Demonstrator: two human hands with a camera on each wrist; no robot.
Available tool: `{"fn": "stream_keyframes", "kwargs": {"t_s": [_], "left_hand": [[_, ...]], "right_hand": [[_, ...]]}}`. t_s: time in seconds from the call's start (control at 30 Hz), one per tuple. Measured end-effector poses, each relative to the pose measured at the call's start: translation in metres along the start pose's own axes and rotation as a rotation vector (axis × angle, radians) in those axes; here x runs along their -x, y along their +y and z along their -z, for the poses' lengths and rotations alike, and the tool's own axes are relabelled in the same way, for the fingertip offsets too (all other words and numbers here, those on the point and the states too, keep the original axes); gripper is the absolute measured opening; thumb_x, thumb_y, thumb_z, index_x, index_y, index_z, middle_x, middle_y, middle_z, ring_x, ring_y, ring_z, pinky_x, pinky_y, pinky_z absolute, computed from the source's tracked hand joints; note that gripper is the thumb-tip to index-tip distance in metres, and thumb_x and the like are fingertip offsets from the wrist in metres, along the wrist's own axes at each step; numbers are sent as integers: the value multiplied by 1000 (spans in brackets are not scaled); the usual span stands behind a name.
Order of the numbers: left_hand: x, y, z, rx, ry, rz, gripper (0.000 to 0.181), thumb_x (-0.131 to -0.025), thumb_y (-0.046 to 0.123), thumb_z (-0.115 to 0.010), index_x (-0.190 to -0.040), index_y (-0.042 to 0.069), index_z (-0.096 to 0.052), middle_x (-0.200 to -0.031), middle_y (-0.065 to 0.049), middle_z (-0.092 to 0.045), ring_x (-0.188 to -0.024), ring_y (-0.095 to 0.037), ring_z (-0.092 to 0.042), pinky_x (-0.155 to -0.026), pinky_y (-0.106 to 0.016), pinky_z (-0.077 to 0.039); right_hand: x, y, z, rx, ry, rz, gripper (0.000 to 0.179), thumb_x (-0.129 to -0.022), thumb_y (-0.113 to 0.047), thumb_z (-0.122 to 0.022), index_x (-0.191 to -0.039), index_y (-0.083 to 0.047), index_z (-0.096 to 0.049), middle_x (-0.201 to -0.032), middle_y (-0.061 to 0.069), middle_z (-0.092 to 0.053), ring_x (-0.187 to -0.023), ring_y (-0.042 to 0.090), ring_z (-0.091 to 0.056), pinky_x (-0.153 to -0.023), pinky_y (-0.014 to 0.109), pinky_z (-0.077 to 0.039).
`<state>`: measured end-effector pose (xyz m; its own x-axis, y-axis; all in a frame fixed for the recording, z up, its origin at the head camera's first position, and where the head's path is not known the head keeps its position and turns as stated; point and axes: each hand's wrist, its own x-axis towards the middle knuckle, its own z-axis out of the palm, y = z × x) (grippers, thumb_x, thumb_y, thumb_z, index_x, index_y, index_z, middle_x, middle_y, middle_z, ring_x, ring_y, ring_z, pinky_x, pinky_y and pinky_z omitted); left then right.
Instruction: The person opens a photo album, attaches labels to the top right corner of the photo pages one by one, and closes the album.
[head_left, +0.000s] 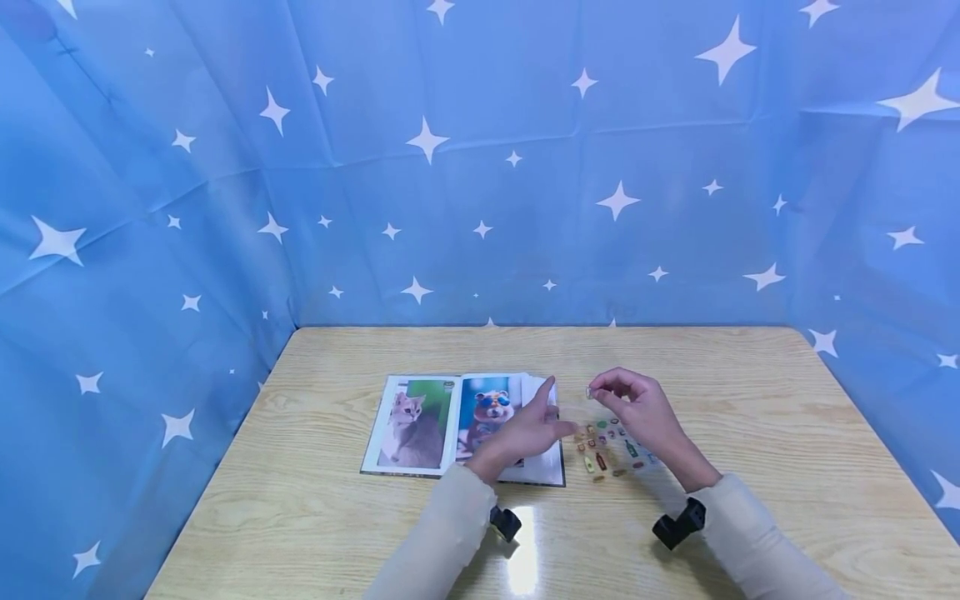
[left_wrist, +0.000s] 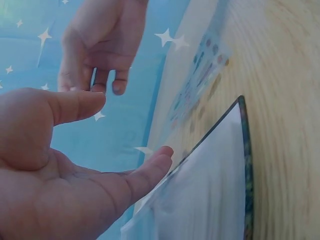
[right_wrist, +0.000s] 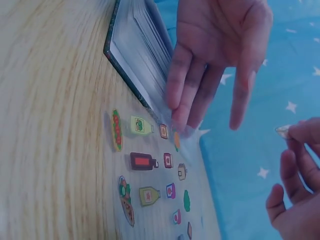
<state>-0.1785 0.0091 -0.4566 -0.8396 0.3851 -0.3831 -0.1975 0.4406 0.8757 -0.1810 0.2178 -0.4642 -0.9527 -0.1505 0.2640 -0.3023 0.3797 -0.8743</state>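
Observation:
An open photo album [head_left: 415, 425] lies on the table, with a cat picture on its left page and a bear in sunglasses on the right. My left hand [head_left: 527, 432] hovers over the right page, its fingers extended and thumb spread, holding nothing. Beside the album lies a clear sticker sheet [head_left: 613, 448] printed with small bottles, jars and food. Above that sheet, my right hand [head_left: 647, 415] pinches a small pale sticker [right_wrist: 283, 132] between thumb and index finger. The print on this sticker is too small to make out.
The wooden table [head_left: 300, 517] has its far edge against a blue curtain [head_left: 525, 183] with white stars. A black wrist strap [head_left: 506, 523] is on the left wrist, and another strap [head_left: 678, 523] is on the right.

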Motion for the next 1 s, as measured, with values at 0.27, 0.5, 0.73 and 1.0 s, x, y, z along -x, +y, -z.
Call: {"fn": "stream_keyframes", "kwargs": {"t_s": [0.27, 0.5, 0.73, 1.0], "left_hand": [[1, -2, 2, -4, -45, -7, 80, -96, 41, -62, -159, 35, -13, -151, -8, -46, -137, -30, -45, -112, -53, -35], [2, -6, 7, 11, -2, -43, 71, -96, 41, -62, -157, 33, -25, -143, -5, -54, -129, -27, -54, -106, -50, -43], [7, -9, 19, 108, 3, -103, 53, -100, 35, -57, -150, 30, -41, -125, 4, -64, -117, -22, -62, -100, -47, -48], [12, -16, 36, 161, 42, -196, 46, -104, 29, -50, -148, 16, -45, -133, -12, -60, -117, -26, -62, -102, -42, -49]], "right_hand": [[-1, 5, -4, 19, -11, -28, 13, -99, -6, -59, -104, 1, -69, -100, 17, -70, -82, 12, -61, -69, 24, -48], [-1, 5, -5, -25, -24, -49, 15, -99, -16, -62, -104, -3, -69, -99, 11, -70, -86, 28, -62, -70, 25, -49], [-6, 7, -11, -43, -57, -78, 19, -98, -15, -63, -107, 1, -67, -100, 12, -70, -90, 34, -63, -75, 34, -54], [-10, 7, -14, -66, -63, -120, 19, -98, -14, -64, -108, 2, -67, -102, 11, -70, -95, 38, -63, -79, 38, -55]]}}
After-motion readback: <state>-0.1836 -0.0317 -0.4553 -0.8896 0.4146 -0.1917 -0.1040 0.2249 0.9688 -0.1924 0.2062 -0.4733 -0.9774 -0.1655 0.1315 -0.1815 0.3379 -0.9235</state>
